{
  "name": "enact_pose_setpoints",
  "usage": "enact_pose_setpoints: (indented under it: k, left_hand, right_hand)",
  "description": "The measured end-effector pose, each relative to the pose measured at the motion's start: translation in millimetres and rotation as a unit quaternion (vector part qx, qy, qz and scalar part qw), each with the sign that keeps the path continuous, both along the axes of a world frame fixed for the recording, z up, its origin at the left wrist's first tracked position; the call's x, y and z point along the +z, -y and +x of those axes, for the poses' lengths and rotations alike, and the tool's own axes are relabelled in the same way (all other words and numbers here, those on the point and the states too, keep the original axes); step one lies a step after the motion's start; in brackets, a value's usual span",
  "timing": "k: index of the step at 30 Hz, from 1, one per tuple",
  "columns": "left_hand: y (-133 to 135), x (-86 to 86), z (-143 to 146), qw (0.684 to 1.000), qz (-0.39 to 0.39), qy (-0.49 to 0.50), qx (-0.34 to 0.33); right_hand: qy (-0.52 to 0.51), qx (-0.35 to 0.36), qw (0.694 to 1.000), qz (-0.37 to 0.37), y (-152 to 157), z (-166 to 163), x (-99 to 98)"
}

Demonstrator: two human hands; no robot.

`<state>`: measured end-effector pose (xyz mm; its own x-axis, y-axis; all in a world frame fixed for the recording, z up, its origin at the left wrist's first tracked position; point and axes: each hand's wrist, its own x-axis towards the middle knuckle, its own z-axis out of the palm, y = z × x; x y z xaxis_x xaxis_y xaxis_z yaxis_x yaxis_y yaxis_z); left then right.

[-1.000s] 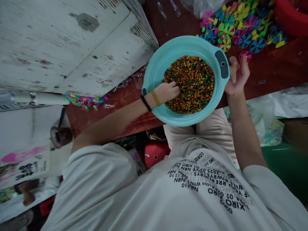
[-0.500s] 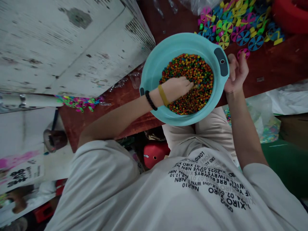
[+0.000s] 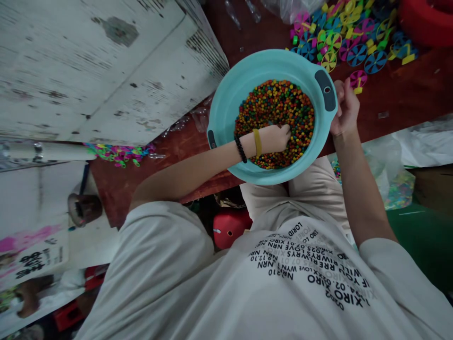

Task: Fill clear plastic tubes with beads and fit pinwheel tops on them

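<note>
A light blue basin [image 3: 226, 94] with grey handle grips holds a bed of small multicoloured balls [image 3: 279, 101]. My left hand [image 3: 276, 139], with a yellow band and a black beaded bracelet at the wrist, is down among the balls. Its fingers are curled closed, and whatever they hold is hidden. At the basin's right handle, my right hand [image 3: 346, 109] is closed against the outer side, fingers bent up by the grey grip. Just beyond those fingers lies a pink wheel-shaped plastic piece [image 3: 358, 79].
Bright plastic wheel pieces [image 3: 354, 42] are heaped on the dark red table [image 3: 396, 94], beside a red container [image 3: 426, 21]. A worn white box [image 3: 116, 71] stands at left, near small colourful pieces [image 3: 122, 153]. Clear bags [image 3: 385, 174] lie at right.
My left hand has moved right and toward me through the balls, its fingers now more curled. The right hand's raised fingers have drawn in closer to the handle.
</note>
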<state>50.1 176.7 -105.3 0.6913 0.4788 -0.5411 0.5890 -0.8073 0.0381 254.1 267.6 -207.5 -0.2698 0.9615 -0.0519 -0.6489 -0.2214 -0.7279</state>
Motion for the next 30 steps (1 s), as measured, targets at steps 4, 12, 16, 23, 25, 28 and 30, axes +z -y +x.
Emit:
enact_pose_setpoints:
  k: [4,12,16,23,25,28,30]
  left_hand:
    - [6,1.3,1,0.999,0.023,0.039,-0.014]
    - [2,2.7,-12,0.997,0.055,0.053,-0.022]
    - [-25,6.4,-49,0.989,0.105,0.072,0.069]
    - [-22,0.3,-65,0.992,0.088,-0.034,0.086]
    - [-5,-2.0,-48,0.997,0.06,-0.023,0.04]
    - [13,-1.7,-24,0.999,0.027,0.033,-0.008]
    - [15,-0.5,-16,0.997,0.003,0.07,-0.026]
  right_hand:
    - [-0.072,-0.025,0.997,-0.026,-4,1,-13.8]
    - [-0.306,0.072,0.945,-0.093,0,15,-26.2]
    - [-0.247,0.032,0.963,-0.105,3,10,-7.2]
    - [-0.134,-0.036,0.977,-0.161,10,3,30.6]
    - [-0.131,-0.045,0.977,-0.162,10,3,30.7]
    - [-0.125,-0.055,0.976,-0.168,10,3,26.8]
    - [-0.124,-0.055,0.976,-0.172,11,4,25.5]
